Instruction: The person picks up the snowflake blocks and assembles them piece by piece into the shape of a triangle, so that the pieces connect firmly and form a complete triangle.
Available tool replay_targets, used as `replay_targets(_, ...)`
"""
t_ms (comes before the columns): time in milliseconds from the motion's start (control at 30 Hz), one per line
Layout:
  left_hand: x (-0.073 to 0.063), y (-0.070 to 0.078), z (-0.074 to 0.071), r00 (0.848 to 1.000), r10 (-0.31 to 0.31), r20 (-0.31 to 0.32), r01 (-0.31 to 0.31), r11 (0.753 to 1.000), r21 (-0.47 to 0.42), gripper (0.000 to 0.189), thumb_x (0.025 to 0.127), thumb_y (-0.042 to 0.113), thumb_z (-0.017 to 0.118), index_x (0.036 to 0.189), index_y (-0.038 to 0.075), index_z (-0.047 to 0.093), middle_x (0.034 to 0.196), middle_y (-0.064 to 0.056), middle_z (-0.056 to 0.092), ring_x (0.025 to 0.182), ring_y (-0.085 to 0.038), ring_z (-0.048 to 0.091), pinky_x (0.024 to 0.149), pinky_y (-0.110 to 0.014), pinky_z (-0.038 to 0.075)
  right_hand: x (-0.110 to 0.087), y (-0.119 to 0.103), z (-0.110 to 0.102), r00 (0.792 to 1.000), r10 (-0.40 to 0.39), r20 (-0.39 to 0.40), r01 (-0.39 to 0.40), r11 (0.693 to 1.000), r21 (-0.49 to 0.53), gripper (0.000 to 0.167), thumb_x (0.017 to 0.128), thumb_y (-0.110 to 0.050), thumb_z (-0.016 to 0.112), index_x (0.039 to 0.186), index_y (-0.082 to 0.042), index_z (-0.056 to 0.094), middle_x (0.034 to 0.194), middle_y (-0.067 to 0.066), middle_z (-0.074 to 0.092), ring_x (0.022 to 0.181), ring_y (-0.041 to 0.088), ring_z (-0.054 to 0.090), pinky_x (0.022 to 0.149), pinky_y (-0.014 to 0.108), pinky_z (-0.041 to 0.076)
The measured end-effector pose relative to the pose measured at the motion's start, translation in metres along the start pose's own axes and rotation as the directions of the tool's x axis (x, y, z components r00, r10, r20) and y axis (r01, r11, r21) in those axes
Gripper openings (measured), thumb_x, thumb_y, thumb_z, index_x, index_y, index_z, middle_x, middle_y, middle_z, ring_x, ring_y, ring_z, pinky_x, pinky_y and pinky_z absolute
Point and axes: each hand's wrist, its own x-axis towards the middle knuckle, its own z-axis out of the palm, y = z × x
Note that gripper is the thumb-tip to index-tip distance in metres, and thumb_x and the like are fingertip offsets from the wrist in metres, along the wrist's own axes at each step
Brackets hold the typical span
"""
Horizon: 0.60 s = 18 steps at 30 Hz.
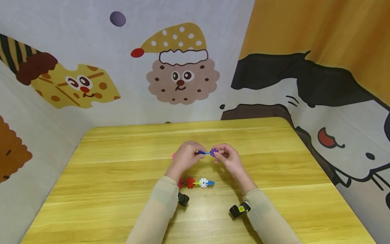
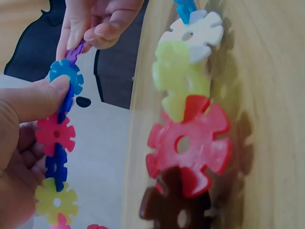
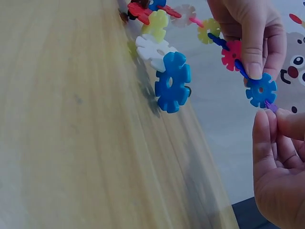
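Note:
My right hand (image 1: 230,160) pinches a purple notched snowflake disc (image 1: 213,153) between thumb and fingertips. It is slotted to a light blue disc (image 3: 257,97) at the end of a chain. My left hand (image 1: 186,155) holds that chain, its thumb on the light blue disc and a dark blue disc (image 2: 68,99). Further along come a pink disc (image 2: 45,133), another dark blue one and a yellow disc (image 2: 45,202). In the head view the left hand hides most of this chain.
A second chain lies on the wooden table (image 1: 122,162), nearer me, with a blue end disc (image 3: 177,69), a white disc (image 1: 201,185), a yellow disc (image 2: 167,62), a red disc (image 1: 189,186) and a brown disc (image 2: 159,205). Behind the table hangs a cartoon-printed cloth (image 1: 128,88).

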Motion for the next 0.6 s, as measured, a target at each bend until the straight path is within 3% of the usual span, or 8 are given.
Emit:
replay_targets(300,-0.003,0.0,0.006,0.993,0.049,-0.11,-0.046,0.999,0.026,0.009,0.078,0.005,0.083,0.08,0.012,0.078,0.08,0.003,0.073,0.079,-0.017,0.062,0.076,-0.031,0.053,-0.001,0.001,0.003,1.0,-0.026,-0.007,0.026,0.999,0.046,0.025,0.089,0.019,0.057,0.114,0.017,0.058,0.084,0.021,0.061,0.066,0.015,0.062,0.065,0.027,0.058)
replay_targets(600,-0.003,-0.003,0.012,0.967,0.111,-0.228,-0.103,0.994,0.046,0.013,0.073,0.002,0.086,0.073,0.012,0.076,0.074,0.003,0.071,0.073,-0.015,0.061,0.069,-0.028,0.052,0.0,0.0,0.009,0.999,-0.018,-0.045,0.02,0.998,0.064,0.024,0.088,0.019,0.057,0.112,0.016,0.058,0.085,0.021,0.062,0.065,0.015,0.062,0.063,0.026,0.057)
